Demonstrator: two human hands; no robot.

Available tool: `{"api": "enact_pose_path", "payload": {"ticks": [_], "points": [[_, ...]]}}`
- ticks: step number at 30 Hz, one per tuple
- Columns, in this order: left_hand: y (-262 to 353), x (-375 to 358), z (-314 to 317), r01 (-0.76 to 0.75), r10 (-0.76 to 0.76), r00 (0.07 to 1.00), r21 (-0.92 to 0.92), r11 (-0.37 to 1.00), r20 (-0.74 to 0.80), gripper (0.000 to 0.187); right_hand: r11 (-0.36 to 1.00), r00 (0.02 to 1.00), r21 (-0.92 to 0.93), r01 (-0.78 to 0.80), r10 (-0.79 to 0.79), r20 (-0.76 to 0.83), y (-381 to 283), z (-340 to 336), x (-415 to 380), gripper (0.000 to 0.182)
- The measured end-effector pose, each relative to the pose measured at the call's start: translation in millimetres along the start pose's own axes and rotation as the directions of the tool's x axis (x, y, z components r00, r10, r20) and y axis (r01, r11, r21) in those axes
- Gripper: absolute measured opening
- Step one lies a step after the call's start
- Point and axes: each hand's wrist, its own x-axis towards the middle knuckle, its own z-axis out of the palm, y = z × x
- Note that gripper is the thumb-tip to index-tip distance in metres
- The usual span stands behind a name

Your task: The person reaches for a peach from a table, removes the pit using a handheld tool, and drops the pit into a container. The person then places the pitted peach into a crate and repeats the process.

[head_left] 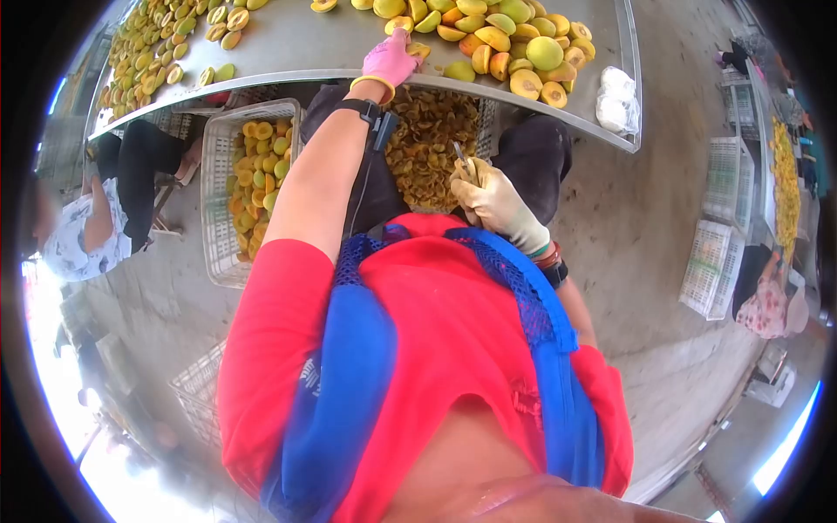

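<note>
My left hand [390, 63], in a pink glove, reaches over the near edge of the metal table. Its thumb and fingers close around a yellow peach half [419, 50]. Close to my lap, my right hand [490, 196] wears a whitish work glove and grips a small knife [460, 152], its short metal tip pointing up and the handle mostly hidden. A heap of cut and whole peaches [514, 44] lies on the table beyond and to the right of my left hand. Between my knees sits a container full of brownish peach scraps [427, 144].
More peach halves [148, 52] cover the left of the metal table [305, 44]. A white crate [214, 209] of peaches stands left of my leg. A plastic bag [617, 100] rests at the table's right corner. People sit at both sides; stacked crates [711, 270] stand right.
</note>
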Motion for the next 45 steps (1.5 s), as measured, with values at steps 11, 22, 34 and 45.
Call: {"api": "enact_pose_path", "payload": {"ticks": [11,22,34,45], "points": [[44,-93,-48,-0.092,0.262,0.964,-0.874,0.477,0.042,0.039,0.972,0.979,0.118,0.204,-0.2,-0.046,-6,0,21,0.011],[87,-161,-55,-0.192,0.371,0.925,-0.945,0.266,-0.083,0.042,0.944,0.925,-0.006,0.33,-0.325,-0.199,-29,21,20,0.01],[97,-171,-33,-0.334,0.378,0.886,-0.936,0.114,-0.27,0.039,0.92,0.914,0.096,0.381,-0.36,-0.186,-20,29,22,0.007],[86,-171,-36,-0.252,0.443,0.88,-0.959,0.132,-0.17,0.06,0.957,0.982,0.286,0.038,-0.089,0.168,-37,14,5,0.012]]}}
